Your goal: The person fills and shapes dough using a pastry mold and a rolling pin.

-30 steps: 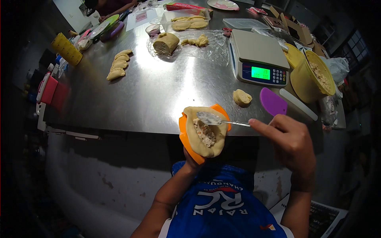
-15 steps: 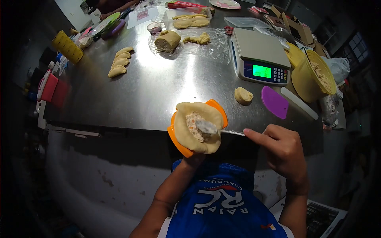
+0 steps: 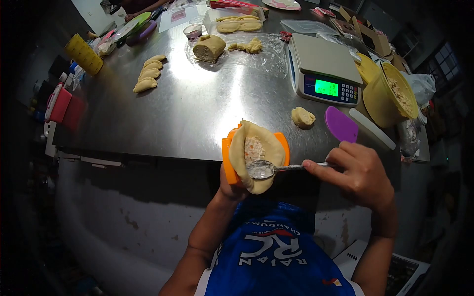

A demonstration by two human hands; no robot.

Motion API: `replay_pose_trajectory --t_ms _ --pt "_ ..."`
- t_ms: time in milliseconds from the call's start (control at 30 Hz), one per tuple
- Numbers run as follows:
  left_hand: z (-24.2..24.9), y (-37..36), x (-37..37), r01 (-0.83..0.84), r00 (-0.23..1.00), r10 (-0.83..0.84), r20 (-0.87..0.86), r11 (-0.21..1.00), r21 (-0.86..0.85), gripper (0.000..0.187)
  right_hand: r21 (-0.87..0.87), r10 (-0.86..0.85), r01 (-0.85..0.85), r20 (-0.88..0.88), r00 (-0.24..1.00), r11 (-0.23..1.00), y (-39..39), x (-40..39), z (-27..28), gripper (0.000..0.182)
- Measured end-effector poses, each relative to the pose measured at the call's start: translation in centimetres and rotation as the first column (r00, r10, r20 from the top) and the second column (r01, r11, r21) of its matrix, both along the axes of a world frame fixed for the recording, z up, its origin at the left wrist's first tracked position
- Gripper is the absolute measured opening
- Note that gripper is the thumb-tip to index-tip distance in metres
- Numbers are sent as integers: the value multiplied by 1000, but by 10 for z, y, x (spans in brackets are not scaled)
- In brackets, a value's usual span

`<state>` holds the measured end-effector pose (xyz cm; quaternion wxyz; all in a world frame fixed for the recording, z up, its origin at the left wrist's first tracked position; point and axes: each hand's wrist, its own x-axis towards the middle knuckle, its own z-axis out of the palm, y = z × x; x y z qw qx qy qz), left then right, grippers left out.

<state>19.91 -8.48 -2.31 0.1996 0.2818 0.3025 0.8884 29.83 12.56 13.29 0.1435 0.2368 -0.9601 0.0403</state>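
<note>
The left hand (image 3: 229,185) grips an orange mould (image 3: 228,160) from below, at the table (image 3: 187,113) edge. A dough round (image 3: 256,155) with filling (image 3: 255,149) lies in the mould. The right hand (image 3: 363,175), right of the mould, pinches a spoon (image 3: 276,168) whose bowl rests on the dough's near edge. A dough ball (image 3: 302,117) and a purple scraper (image 3: 340,125) lie beyond the mould, before the scale (image 3: 323,69).

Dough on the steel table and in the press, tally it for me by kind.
Folded pastries in a row: 4
Dough log: 1
Small dough ball: 1
Filled dough round in the orange press: 1
Total: 7
</note>
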Motion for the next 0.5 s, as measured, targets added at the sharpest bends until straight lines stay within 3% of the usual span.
replay_pose_trajectory --t_ms 100,167,300,367,433,500 --pt "3 -1 2 65 993 -51 102 989 -132 103 83 50 -46 -52 997 996 7 -8 18 39" --pt "-1 1 4 152 983 -143 114 985 -77 103 154 102 -84 -117 988 985 11 -13 31 33" --pt "-2 6 6 226 960 -220 172 974 -18 100 100 167 -157 -102 981 983 19 -24 23 28" --pt "-3 12 7 251 962 -263 69 956 151 82 93 171 -163 -86 981 982 19 -28 15 28" --pt "-1 9 8 268 951 -276 138 961 73 85 82 172 -166 -68 983 983 19 -27 15 27" --pt "1 7 10 295 935 -289 205 955 2 88 161 159 -121 -245 956 979 22 -21 23 26"
